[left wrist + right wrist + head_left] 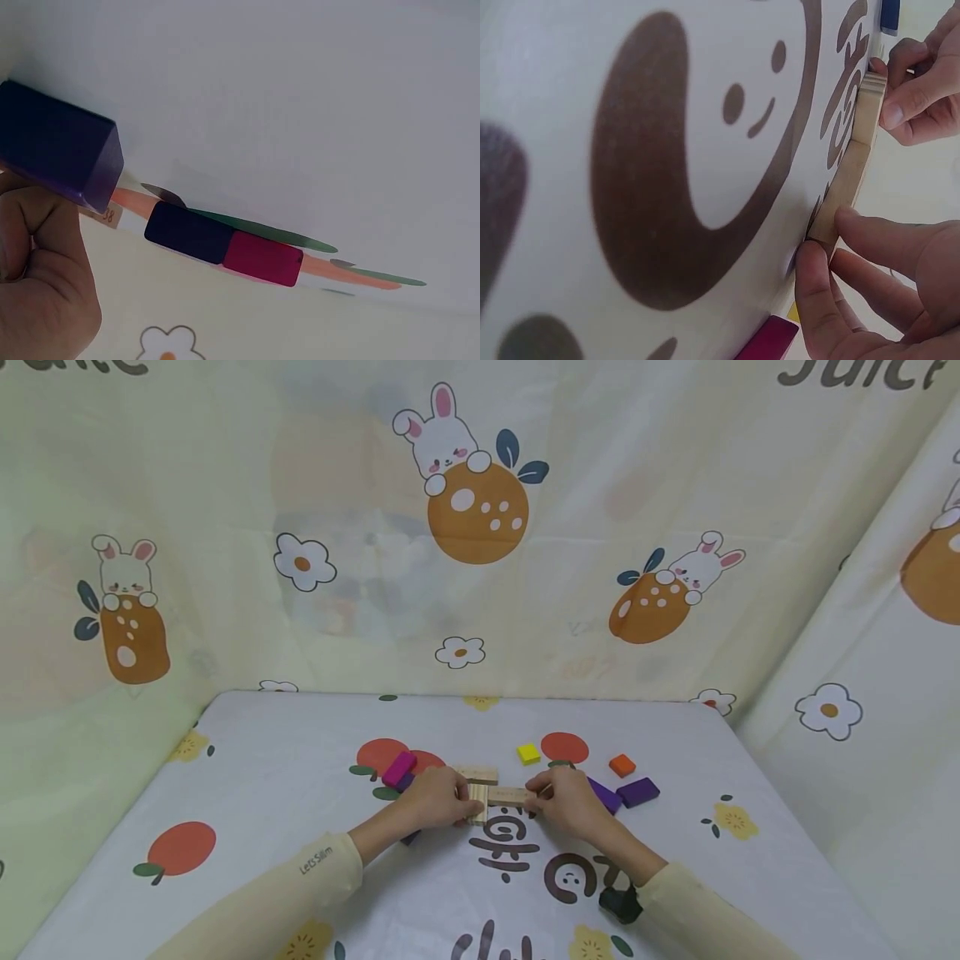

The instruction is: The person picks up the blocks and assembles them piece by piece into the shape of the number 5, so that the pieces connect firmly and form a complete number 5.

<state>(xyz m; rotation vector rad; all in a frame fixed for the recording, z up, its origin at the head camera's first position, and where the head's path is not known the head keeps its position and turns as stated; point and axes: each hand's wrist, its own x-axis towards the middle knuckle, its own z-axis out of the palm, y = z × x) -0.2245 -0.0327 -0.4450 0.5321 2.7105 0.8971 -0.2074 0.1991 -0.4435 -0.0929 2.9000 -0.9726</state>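
In the head view my left hand point(433, 799) grips a light wooden block point(477, 803) by its left side. My right hand point(572, 802) pinches the right end of a second wooden block point(507, 796), whose other end meets the first. Another wooden block point(477, 773) lies just behind them. The right wrist view shows my right finger and thumb point(885, 285) on the end of the long block point(844, 187), and my left hand point(926, 90) at the adjoining block point(870, 109). In the left wrist view my curled left hand point(49, 277) is partly hidden by a dark purple block point(60, 142).
A magenta block point(399, 769) and a dark blue block point(406, 782) lie left of the wooden ones. Yellow point(528, 753), orange point(622, 766) and purple blocks point(638, 792) are behind and right. A black object point(621, 904) lies by the right sleeve.
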